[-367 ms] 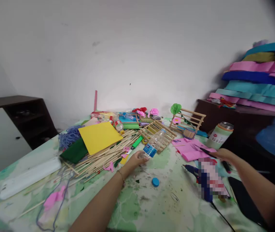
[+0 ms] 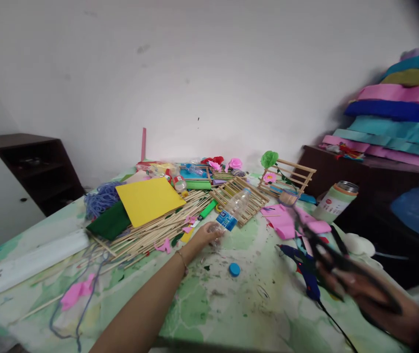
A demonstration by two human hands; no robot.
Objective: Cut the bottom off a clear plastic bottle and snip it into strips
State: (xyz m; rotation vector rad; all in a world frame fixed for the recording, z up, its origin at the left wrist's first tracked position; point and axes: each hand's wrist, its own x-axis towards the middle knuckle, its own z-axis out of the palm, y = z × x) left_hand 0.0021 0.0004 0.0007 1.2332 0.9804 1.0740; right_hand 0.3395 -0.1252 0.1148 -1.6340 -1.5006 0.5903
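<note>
My left hand (image 2: 208, 234) is closed around the bottom end of a clear plastic bottle (image 2: 237, 202) with a blue label, which lies tilted with its neck pointing away to the right. A blue bottle cap (image 2: 234, 269) rests on the table near that wrist. At the right, my right hand (image 2: 364, 289) grips a pair of black scissors (image 2: 318, 242), both smeared by motion. The blades point up and away to the left. Just left of the scissors lies a blue glue gun (image 2: 301, 264) with a black cord. Pink paper (image 2: 283, 223) is spread beyond it.
Thin wooden sticks (image 2: 146, 233), yellow sheet (image 2: 150, 200) and blue-purple yarn (image 2: 101, 200) cover the table's left side. Behind the bottle are a slatted stick panel (image 2: 255, 208) and a small stick chair with a flower (image 2: 298, 174). A flask (image 2: 336, 201) stands at right.
My right hand has lifted the scissors and drawn them nearer to me, over the glue gun's right side. The left hand still holds the bottle, nearly unmoved; the view has shifted slightly.
</note>
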